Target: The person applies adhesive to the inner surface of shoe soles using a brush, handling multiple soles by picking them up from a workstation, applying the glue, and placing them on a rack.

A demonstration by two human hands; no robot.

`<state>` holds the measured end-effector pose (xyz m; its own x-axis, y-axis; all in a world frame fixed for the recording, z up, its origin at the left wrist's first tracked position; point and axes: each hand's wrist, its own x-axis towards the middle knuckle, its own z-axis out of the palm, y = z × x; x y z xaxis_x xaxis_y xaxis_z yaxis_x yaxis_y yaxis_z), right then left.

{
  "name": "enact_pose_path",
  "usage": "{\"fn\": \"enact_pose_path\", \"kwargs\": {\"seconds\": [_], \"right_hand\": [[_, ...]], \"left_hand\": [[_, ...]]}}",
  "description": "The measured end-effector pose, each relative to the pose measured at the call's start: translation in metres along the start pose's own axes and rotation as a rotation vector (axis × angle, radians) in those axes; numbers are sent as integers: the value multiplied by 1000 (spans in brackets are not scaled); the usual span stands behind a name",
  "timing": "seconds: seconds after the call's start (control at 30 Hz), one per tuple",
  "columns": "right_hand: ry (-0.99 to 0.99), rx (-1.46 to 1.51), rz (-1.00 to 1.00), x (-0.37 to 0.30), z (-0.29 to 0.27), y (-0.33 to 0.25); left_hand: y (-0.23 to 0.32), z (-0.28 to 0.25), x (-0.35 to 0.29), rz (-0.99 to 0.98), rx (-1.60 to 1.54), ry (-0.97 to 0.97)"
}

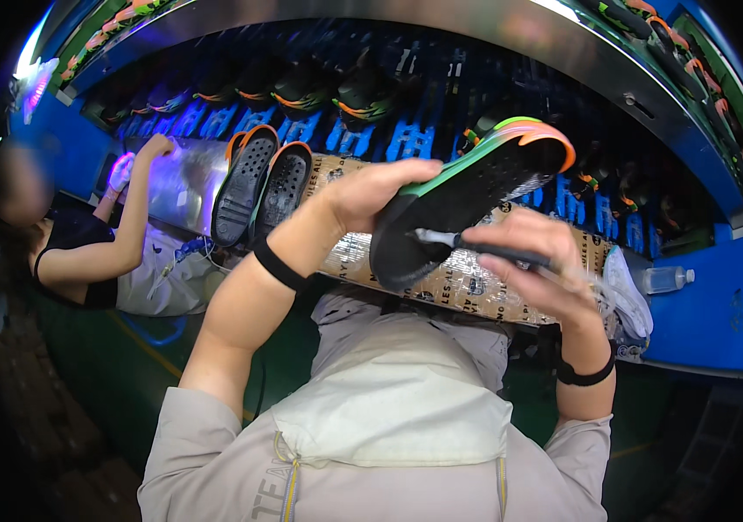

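Observation:
My left hand [380, 191] grips a shoe sole [449, 204] by its left edge, thumb over the rim. The sole is tilted up above the bench, its black inner face toward me, with a green and orange rim at the far end. My right hand [532, 252] is closed round a slim black-handled tool [510, 253]. The tool's pale tip is at the sole's inner face near the heel; whether it is a brush I cannot make out. To the left, two more soles, an outer one [245, 191] and an inner one [284, 187], lie on the bench.
Tape-wrapped cardboard [476, 300] covers the bench edge. Behind it stand rows of dark shoe uppers [363, 96] on blue holders [410, 139]. A white shoe-like item [628, 296] and a clear bottle [667, 278] are at right. A co-worker [84, 252] sits at left.

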<state>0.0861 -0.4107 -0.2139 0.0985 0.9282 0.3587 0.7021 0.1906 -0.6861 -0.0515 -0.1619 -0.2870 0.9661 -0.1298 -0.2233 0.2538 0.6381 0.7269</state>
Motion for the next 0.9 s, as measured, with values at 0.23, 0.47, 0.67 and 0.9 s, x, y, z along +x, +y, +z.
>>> {"fn": "enact_pose_path", "kwargs": {"seconds": [0.23, 0.47, 0.67, 0.9], "right_hand": [[520, 45, 257, -4, -14, 54], [-43, -51, -109, -18, 59, -7], [298, 253, 211, -29, 38, 17], [806, 224, 472, -81, 78, 116]], "left_hand": [[-70, 2, -15, 102, -331, -173], [-92, -24, -10, 258, -540, -137], [-95, -28, -28, 213, -556, 66], [-47, -18, -60, 258, -537, -86]]}}
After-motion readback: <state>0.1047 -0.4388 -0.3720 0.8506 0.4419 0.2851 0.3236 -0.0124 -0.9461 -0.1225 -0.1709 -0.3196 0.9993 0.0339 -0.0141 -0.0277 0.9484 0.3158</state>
